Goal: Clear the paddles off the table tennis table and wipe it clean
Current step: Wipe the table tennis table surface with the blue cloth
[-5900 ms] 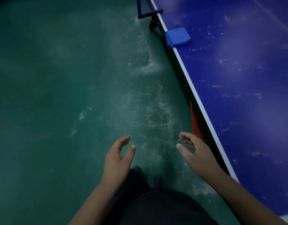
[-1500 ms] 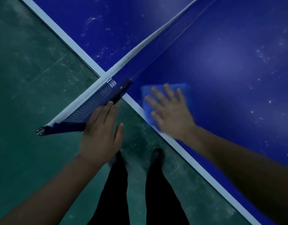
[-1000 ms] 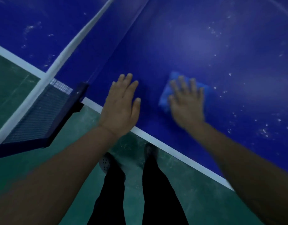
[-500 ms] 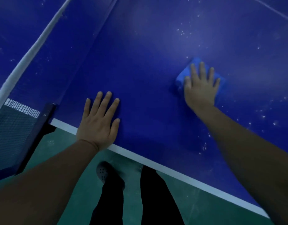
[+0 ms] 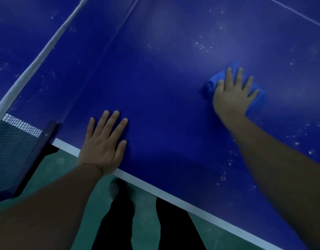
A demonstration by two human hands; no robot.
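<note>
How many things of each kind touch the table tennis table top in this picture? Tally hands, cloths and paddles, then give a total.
Hands: 2, the left hand flat by the edge and the right hand pressing the cloth
Blue cloths: 1
Paddles: 0 in view
Total: 3

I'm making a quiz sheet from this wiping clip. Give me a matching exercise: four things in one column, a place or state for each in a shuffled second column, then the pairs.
1. left hand
2. right hand
3. blue cloth
4. net

A. bunched under a palm
B. stretched across at far left
C. flat on the bare table near its white edge
D. pressing on the cloth

Pairs: 1-C, 2-D, 3-A, 4-B
</note>
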